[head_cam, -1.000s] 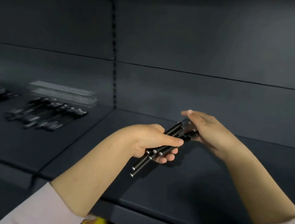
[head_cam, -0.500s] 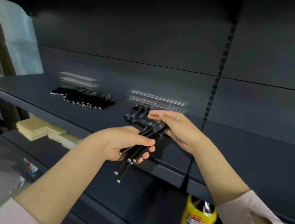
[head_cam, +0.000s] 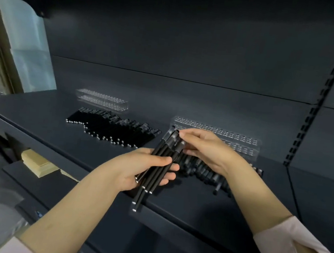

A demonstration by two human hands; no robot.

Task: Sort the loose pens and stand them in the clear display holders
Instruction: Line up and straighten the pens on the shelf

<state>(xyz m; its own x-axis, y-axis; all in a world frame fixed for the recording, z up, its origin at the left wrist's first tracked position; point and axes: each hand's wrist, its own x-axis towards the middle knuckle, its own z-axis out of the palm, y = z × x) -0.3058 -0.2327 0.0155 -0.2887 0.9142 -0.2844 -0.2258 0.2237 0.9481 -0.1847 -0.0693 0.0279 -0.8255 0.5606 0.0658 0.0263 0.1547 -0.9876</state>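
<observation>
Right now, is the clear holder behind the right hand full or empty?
Empty, where visible: no pen stands in the holder; loose pens lie flat before it.

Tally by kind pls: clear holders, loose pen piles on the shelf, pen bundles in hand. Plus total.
Clear holders: 2
Loose pen piles on the shelf: 2
Pen bundle, gripped by left hand, right hand at its top: 1
Total: 5
</observation>
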